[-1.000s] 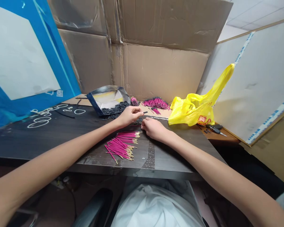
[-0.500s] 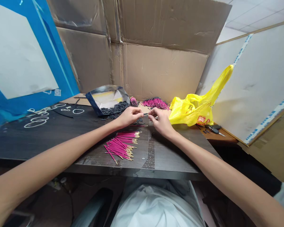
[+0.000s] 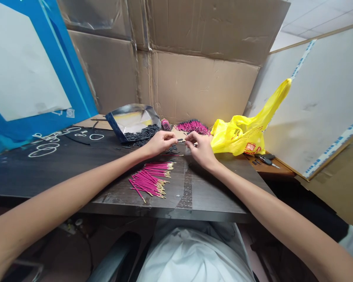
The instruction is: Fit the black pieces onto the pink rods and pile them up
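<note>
My left hand (image 3: 164, 141) is closed in a pinch, its fingertips at a short black tube (image 3: 180, 140) that sticks out to the right. Just across from it, my right hand (image 3: 200, 149) is also pinched, with thumb and forefinger close to the tube's other end. What the right fingers grip is too small and partly hidden. Nearer to me on the dark table (image 3: 217, 196) lies a loose row of thin pink sticks (image 3: 150, 180) with gold-coloured tips. Several more black tubes (image 3: 173, 149) lie scattered beside and under my left hand.
An opened dark bag (image 3: 114, 125) spilling black tubes stands behind my left hand. At the back are a heap of pink sticks with black ends (image 3: 194, 127) and a banded bundle (image 3: 166, 124). A yellow plastic bag (image 3: 238, 137) stands right; white rubber bands (image 3: 44, 149) lie left.
My hands have drawn slightly apart, and more of the black tube shows between the fingertips. The sticks and bags have stayed in place; the view has shifted a little.
</note>
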Available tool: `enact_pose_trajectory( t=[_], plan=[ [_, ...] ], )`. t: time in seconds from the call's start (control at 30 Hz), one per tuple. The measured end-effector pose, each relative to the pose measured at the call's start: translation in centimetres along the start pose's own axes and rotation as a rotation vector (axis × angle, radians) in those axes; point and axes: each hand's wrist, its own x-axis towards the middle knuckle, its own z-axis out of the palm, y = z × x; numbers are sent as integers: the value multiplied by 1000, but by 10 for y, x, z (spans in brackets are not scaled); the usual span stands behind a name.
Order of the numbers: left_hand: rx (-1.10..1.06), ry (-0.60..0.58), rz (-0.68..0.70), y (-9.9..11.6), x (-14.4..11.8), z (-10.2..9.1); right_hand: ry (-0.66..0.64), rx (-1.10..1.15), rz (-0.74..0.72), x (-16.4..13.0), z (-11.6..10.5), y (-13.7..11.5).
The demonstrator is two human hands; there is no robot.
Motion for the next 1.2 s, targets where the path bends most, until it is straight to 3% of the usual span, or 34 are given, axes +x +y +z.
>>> enact_pose_trajectory(
  t=[0.4, 0.67, 0.83, 1.2],
  plan=[
    [-23, -21, -9, 3, -2, -1, 12, 26, 6, -1, -2, -1],
    [-72, -141, -13, 5, -3, 1, -31, 302, 113, 0, 2, 7],
    [-41, -122, 8, 6, -4, 5, -42, 471, 198, 2, 2, 16],
    [6, -82, 35, 3, -4, 7, -47, 512, 222, 1, 4, 19]
  ],
)
